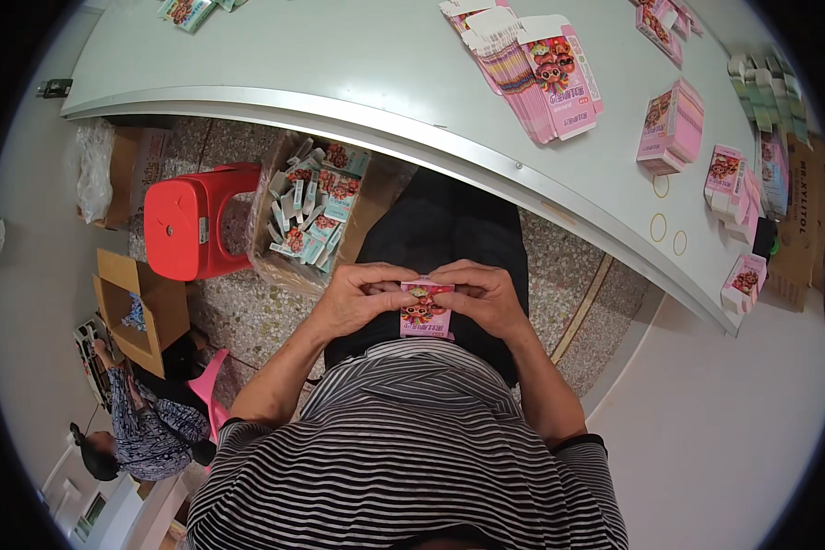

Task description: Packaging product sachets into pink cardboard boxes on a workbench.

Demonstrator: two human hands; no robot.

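Observation:
Over my lap, both hands grip a small pink printed carton [425, 321] by its far end. My left hand [362, 298] pinches its left side, the thumb lying across the front. My right hand [481, 295] closes on the right side in the same way, thumb and fingers meeting at the top edge. The carton's lower front with its cartoon picture shows between the thumbs; its far end is mostly covered by my fingers. On the table [339, 69] ahead, a fanned stack of flat pink cartons [545, 82] lies beyond my hands.
An open box [266, 252] of green-and-white cartons stands left of my legs, beside a red stool [176, 229]. More pink carton bundles [674, 128] sit along the table's right side. An open brown box [142, 312] and a seated person [151, 426] are at left.

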